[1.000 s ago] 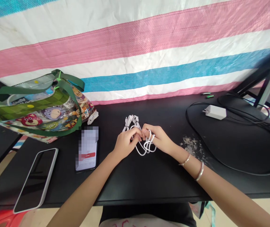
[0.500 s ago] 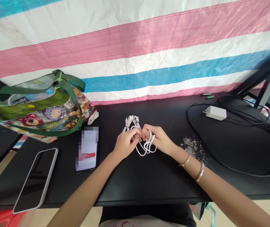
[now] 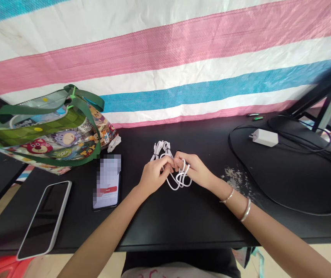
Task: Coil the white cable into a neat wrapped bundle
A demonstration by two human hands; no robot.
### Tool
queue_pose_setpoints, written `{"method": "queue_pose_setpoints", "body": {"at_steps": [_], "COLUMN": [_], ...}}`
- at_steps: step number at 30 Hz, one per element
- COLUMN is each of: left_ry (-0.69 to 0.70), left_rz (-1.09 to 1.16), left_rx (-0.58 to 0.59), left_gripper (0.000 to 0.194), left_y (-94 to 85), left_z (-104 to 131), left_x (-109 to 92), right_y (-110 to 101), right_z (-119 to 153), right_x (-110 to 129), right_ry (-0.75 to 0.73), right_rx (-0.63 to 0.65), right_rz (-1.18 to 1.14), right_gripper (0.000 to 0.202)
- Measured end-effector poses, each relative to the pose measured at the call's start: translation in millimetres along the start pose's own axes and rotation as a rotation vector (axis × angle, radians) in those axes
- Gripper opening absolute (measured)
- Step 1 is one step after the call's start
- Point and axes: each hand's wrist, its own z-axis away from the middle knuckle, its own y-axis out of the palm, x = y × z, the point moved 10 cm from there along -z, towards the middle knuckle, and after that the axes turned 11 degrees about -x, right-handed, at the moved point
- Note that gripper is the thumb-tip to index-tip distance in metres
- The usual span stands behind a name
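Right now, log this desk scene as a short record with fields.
Left hand: pinches the tangled white cable
Right hand: grips the same cable, loops hanging over its fingers
Surface: black tabletop
Left of hands: lit phone, white-cased dark phone, cartoon-print tote bag
Right of hands: white charger block, black cord, pale crumbs

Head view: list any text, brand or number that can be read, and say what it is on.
"TOY": on the lower right corner of the cartoon-print tote bag; the word may run on.
Other print on the bag: too small to read.
Lit phone screen: blurred, unreadable.
Dark phone, white charger, white cable: no text shows.
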Motion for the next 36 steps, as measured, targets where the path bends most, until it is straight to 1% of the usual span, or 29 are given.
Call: {"method": "queue_pose_setpoints", "body": {"at_steps": [15,23,36], "left_ry": [0.031,0.003,0.031], "left_rz": [0.022,-0.029,0.004], "left_rx": [-0.008,0.013,-0.006], "left_gripper": [0.020,0.020,0.018], "left_y": [1.1,3.1,1.5], "left_z": [0.0,-0.1,-0.7], "left_x": [-0.9,2.1,0.0], "right_y": [0.6,1.2,1.4], "right_z": [0.7,0.8,0.4], "right_x": [-1.9,-4.3,1.7], "right_ry": [0.009,0.014,-0.051], "right_rx": [0.019,0.021,0.019], "right_rz": [0.018,0.029,0.019], "right_gripper": [0.051,0.049,0.045]}}
